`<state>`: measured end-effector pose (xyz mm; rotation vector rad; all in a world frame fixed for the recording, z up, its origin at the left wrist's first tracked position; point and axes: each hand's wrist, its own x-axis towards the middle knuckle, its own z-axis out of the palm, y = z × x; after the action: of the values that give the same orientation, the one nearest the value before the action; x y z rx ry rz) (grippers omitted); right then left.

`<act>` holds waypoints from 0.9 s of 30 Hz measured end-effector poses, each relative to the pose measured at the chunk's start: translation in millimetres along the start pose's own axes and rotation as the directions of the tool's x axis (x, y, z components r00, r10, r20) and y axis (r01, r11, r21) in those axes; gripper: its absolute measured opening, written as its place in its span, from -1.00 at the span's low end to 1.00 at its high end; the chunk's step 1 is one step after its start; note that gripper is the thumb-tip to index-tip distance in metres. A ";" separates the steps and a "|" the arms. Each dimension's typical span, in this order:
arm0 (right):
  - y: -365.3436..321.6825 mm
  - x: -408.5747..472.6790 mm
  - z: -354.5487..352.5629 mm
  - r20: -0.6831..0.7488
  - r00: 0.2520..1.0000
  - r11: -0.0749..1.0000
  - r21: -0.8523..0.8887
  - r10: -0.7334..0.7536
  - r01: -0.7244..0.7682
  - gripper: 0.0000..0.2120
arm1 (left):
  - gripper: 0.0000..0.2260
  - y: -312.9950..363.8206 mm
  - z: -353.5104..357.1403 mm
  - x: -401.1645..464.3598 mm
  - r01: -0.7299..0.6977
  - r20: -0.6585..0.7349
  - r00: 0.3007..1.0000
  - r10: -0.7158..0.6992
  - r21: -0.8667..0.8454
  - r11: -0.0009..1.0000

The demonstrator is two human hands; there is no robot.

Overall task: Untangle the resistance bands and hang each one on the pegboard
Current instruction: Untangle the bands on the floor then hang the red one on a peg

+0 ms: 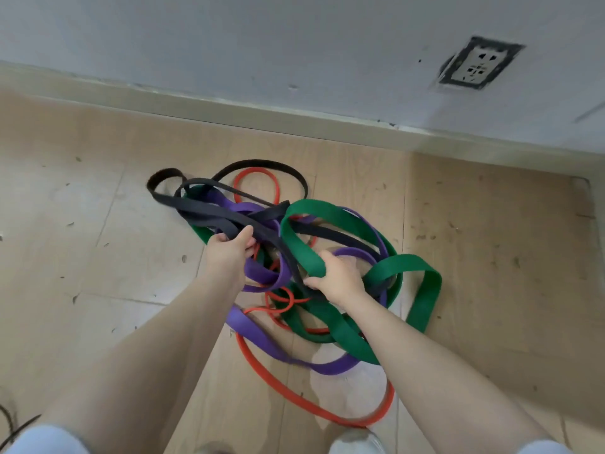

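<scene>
A tangle of resistance bands lies on the wooden floor near the wall. A wide green band (330, 214) arches over the heap and loops out to the right. Black bands (209, 209) run across the upper left, a purple band (248, 326) winds through the middle and front, and a thin red band (271, 381) curves along the near side. My left hand (230, 253) grips a black band at the heap's left. My right hand (337, 278) grips the green band near the centre. No pegboard is in view.
A pale baseboard (229, 111) and grey wall run across the back, with a wall socket (479, 63) at upper right. My shoe (355, 442) stands at the bottom edge by the red band. A dark cord (9, 424) lies at lower left.
</scene>
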<state>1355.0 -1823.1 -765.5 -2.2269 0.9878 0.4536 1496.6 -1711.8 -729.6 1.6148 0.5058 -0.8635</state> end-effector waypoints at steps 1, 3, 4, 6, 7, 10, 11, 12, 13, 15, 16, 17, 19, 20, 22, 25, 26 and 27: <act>2.2 -4.2 -1.3 -0.034 0.999 0.993 0.115 -0.014 0.018 -0.54 | -0.91 -1.9 -0.5 2.2 0.015 0.002 1.000 -0.015 -0.044 0.999; 6.7 -16.4 -9.1 -0.143 0.990 0.945 0.323 -0.009 0.055 -0.62 | -0.92 -2.9 -1.6 1.1 0.002 -0.022 1.000 -0.005 -0.166 0.986; 9.2 -24.1 -16.5 -0.223 0.975 0.913 0.401 0.018 0.075 -0.67 | -0.97 -1.1 -2.3 -4.0 -0.021 -0.043 0.999 0.012 -0.211 0.977; 15.3 -42.1 -35.8 -0.364 0.923 0.855 0.511 0.125 0.086 -0.74 | -0.91 1.9 -5.1 -11.4 -0.042 -0.067 0.997 0.025 -0.268 0.963; 19.8 -51.6 -45.8 -0.414 0.890 0.831 0.551 0.191 0.078 -0.74 | -0.90 4.4 -8.2 -13.0 -0.057 -0.071 0.997 0.039 -0.279 0.958; 36.9 -75.7 -71.4 -0.552 0.768 0.843 0.537 0.325 0.029 -0.72 | -0.92 17.3 -15.4 -19.2 -0.103 -0.054 0.994 0.092 -0.255 0.961; 43.5 -82.3 -78.0 -0.573 0.733 0.864 0.502 0.367 -0.040 -0.71 | -0.92 22.7 -16.5 -22.1 -0.126 -0.041 0.992 0.120 -0.231 0.965; 52.5 -86.4 -82.1 -0.568 0.702 0.864 0.485 0.429 -0.136 -0.70 | -0.91 28.6 -16.5 -28.6 -0.149 -0.017 0.989 0.149 -0.214 0.965; 62.3 -90.0 -86.0 -0.524 0.673 0.828 0.500 0.522 -0.253 -0.67 | -0.91 32.3 -17.0 -33.6 -0.171 0.012 0.984 0.177 -0.186 0.967; 83.3 -93.2 -87.4 -0.318 0.598 0.650 0.581 0.735 -0.490 -0.63 | -0.92 35.6 -17.2 -41.9 -0.184 0.093 0.975 0.201 -0.159 0.970; 90.3 -95.7 -86.5 -0.190 0.559 0.554 0.574 0.807 -0.603 -0.59 | -0.90 35.4 -16.2 -45.2 -0.177 0.147 0.970 0.196 -0.135 0.975; 94.2 -98.7 -83.2 -0.102 0.535 0.508 0.499 0.839 -0.702 -0.52 | -0.88 33.3 -14.9 -47.5 -0.173 0.187 0.965 0.185 -0.082 0.982; 90.3 -104.3 -71.6 -0.180 0.574 0.601 0.246 0.799 -0.760 -0.41 | -0.88 26.4 -10.1 -48.7 -0.175 0.190 0.969 0.159 0.069 0.982; 84.3 -105.6 -64.2 -0.319 0.671 0.732 0.127 0.670 -0.670 -0.41 | -0.88 22.2 -7.8 -49.0 -0.175 0.172 0.974 0.150 0.142 0.974; 67.0 -103.1 -48.9 -0.486 0.864 0.962 -0.146 0.132 -0.229 -0.53 | -0.88 13.8 -3.9 -49.2 -0.218 0.149 0.972 0.183 0.266 0.939; 52.2 -82.9 -22.3 -0.219 0.923 0.847 -0.503 -0.317 0.172 -0.53 | -0.81 6.9 -1.1 -46.6 -0.311 0.146 0.950 0.276 0.367 0.877; 51.5 -76.2 -15.1 -0.146 0.957 0.834 -0.534 -0.249 0.136 -0.49 | -0.79 5.8 0.2 -45.7 -0.329 0.153 0.944 0.292 0.360 0.873; 53.5 -70.1 -9.2 -0.106 0.982 0.827 -0.558 -0.153 0.069 -0.45 | -0.77 5.3 1.6 -44.3 -0.346 0.161 0.938 0.308 0.348 0.871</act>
<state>1269.2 -1819.3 -743.6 -2.8611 0.8650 0.5868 1472.0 -1708.7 -692.5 1.9206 -0.0169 -0.8075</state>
